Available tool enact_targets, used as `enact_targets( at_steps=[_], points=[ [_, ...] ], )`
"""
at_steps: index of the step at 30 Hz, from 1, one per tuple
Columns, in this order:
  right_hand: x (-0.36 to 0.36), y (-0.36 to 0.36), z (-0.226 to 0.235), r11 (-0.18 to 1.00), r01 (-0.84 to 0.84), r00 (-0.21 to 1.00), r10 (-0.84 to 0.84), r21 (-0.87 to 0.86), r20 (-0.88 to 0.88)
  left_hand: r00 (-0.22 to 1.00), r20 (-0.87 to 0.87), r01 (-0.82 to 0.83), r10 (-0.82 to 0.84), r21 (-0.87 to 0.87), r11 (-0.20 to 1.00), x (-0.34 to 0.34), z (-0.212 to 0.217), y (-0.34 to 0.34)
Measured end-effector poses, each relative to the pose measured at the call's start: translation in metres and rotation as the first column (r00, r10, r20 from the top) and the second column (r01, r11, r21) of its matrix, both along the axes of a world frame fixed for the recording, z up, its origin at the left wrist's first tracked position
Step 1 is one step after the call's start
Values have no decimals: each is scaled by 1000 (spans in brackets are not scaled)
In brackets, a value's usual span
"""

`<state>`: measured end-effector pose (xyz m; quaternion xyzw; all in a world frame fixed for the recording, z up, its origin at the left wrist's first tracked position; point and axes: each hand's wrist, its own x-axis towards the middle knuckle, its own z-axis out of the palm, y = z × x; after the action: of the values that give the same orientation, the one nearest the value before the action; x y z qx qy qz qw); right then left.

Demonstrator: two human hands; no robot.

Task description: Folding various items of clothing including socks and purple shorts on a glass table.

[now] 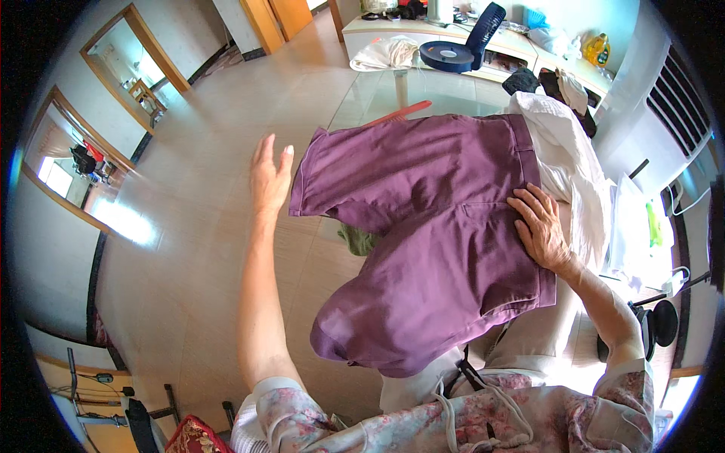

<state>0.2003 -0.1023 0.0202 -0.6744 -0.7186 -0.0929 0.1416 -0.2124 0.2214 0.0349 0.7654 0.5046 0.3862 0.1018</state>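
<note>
A pair of purple shorts [445, 219] lies spread in front of me, partly on a glass table and partly over my lap. Its waistband is toward the right and its two legs point left. My right hand [538, 226] rests flat on the shorts near the waistband, fingers spread. Just left of the far leg's hem, my left hand [270, 175] is raised with fingers stretched out, holding nothing. White cloth [563, 151] lies beyond the waistband on the right. A bit of green cloth [358, 240] shows beneath the shorts between the legs.
A red-orange stick-like thing [408, 110] lies on the glass table [355, 106] beyond the shorts. Farther back, a dark blue fan [461, 51] stands near folded white cloth [385, 54] by a low cabinet [521, 47]. A white vented appliance [657, 113] stands at right.
</note>
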Motion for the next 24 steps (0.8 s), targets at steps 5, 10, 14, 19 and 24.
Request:
enact_targets(
  at_steps=[5, 10, 14, 19, 24],
  points=[
    [0, 0, 3, 1000, 10, 1000, -11, -16, -18, 779, -590, 116, -212, -196, 974, 33, -43, 1],
    [-1, -1, 5, 999, 27, 999, -29, -33, -45, 965, 16, 252, -262, -341, 906, 10, -48, 3],
    [3, -1, -1, 1000, -1, 999, 1, 17, -34, 885, 456, 260, -88, -330, 908, -25, -49, -51],
    [4, 0, -10, 998, 21, 999, -23, 63, 23, 858, 457, 111, 234, -609, 785, -92, -88, -188],
    [2, -1, -14, 989, 8, 998, -18, 148, 62, 676, 536, 258, 506, -815, 518, -119, -127, -314]
  ],
)
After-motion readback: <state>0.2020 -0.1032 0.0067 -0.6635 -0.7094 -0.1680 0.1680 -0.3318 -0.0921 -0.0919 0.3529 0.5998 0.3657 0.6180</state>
